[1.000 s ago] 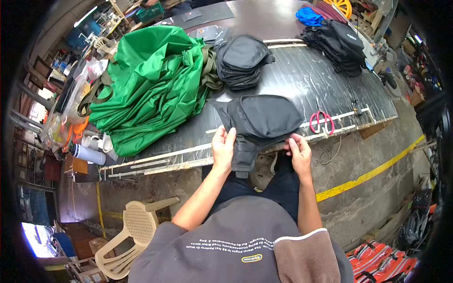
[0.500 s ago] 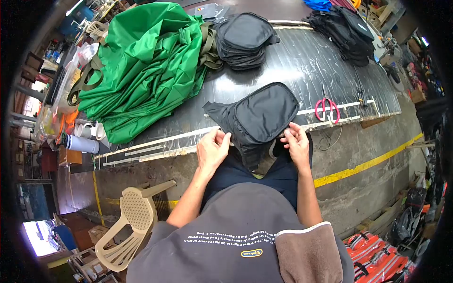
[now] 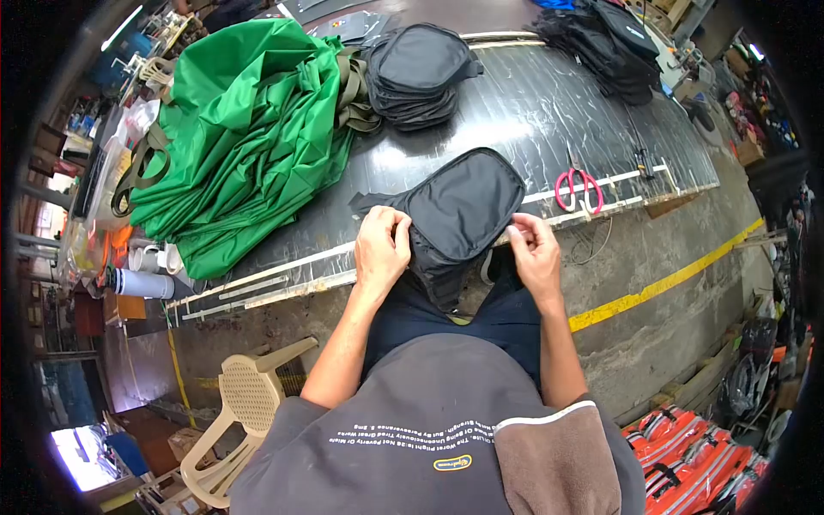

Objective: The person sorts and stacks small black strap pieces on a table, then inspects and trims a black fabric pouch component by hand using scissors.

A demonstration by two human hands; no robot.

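A small black bag (image 3: 469,202) with a rounded, seamed front panel lies at the table's near edge, its lower part hanging over. My left hand (image 3: 382,251) pinches its left edge, with the fingers curled. On the opposite side, my right hand (image 3: 537,257) has its thumb and forefinger closed at the bag's right edge; whatever small part sits between them is hidden. Pink-handled scissors (image 3: 579,189) lie on the table to the right of the bag.
The dark table (image 3: 532,103) holds a heap of green fabric (image 3: 249,129) at left, stacked black bags (image 3: 416,77) behind, and more black bags (image 3: 601,47) at far right. A beige plastic chair (image 3: 251,390) stands at my left, and orange reflective items (image 3: 687,455) lie at lower right.
The view has shifted slightly. My left hand has moved up along the bag's left edge, and my right hand has moved up its right edge. The bag's strap-like left flap is now partly covered.
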